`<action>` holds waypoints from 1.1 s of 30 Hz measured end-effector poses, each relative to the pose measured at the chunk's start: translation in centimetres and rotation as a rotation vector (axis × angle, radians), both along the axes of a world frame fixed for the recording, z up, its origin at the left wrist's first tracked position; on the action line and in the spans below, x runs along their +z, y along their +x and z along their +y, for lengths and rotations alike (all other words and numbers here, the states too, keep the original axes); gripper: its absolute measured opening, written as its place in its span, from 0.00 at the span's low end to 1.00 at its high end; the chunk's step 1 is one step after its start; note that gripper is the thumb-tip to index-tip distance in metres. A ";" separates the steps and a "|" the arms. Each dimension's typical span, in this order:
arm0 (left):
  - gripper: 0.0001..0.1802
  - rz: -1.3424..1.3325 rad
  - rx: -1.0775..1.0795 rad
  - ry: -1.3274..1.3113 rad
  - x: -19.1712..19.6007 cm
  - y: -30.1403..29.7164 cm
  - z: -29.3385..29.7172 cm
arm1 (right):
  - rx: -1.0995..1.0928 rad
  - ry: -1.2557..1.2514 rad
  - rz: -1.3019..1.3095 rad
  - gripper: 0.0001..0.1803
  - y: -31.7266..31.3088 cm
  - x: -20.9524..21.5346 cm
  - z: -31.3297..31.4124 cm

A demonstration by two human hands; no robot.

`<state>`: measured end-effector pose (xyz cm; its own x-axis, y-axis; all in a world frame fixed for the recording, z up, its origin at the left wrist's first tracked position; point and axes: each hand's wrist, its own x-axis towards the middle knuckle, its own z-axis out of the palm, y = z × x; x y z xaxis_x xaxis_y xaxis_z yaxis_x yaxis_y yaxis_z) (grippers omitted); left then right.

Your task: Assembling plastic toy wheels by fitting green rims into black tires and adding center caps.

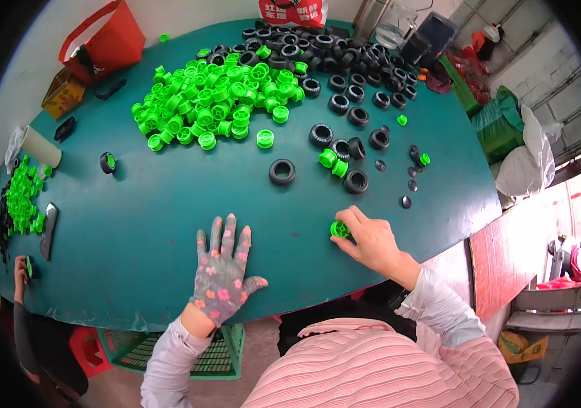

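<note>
My left hand, in a grey glove with pink flowers and bare fingertips, lies flat on the green table with its fingers spread. Nothing is in it. Bare and to the right, my right hand pinches a bright green toy wheel rim at the tabletop. Beyond that hand, two green rims lie among loose black rubber tyres. A single tyre rests by itself farther left. Behind these is a large heap of green rims, with a pile of black tyres at the back.
Small black discs are scattered at the right. A tyre fitted on a green rim stands at left. Past it are a cup, a knife-like tool and a second rim heap. A co-worker's hand holds a wheel at far left.
</note>
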<state>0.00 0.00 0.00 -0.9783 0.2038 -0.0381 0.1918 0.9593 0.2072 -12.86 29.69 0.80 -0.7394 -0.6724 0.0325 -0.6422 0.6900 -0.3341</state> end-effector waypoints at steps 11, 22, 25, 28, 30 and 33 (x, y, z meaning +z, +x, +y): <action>0.47 -0.177 -0.014 0.029 -0.3 1.3 -1.0 | 0.005 -0.040 0.183 0.37 -4.1 -3.5 -4.1; 0.41 -0.107 0.041 0.018 -0.9 2.3 -0.8 | 0.073 -0.230 0.140 0.35 -4.0 -4.3 -3.1; 0.40 -0.027 0.059 0.002 -0.8 2.1 0.2 | 0.050 -0.276 0.272 0.38 -4.0 -4.8 -3.3; 0.40 0.050 0.031 -0.022 -0.8 1.7 0.6 | 0.048 -0.281 0.249 0.33 -4.1 -4.5 -2.1; 0.39 0.097 0.022 -0.060 -0.8 1.5 1.1 | 0.047 -0.220 0.216 0.28 -3.4 -3.4 -0.1; 0.38 0.132 0.026 -0.078 -0.8 2.6 1.3 | 0.015 -0.258 0.201 0.15 -2.5 -3.7 4.2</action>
<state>2.55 1.30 -0.83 -0.9807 0.1802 0.0761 0.1877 0.9764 0.1068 -15.33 33.91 -2.85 -0.6911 -0.6338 0.3474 -0.7223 0.5890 -0.3623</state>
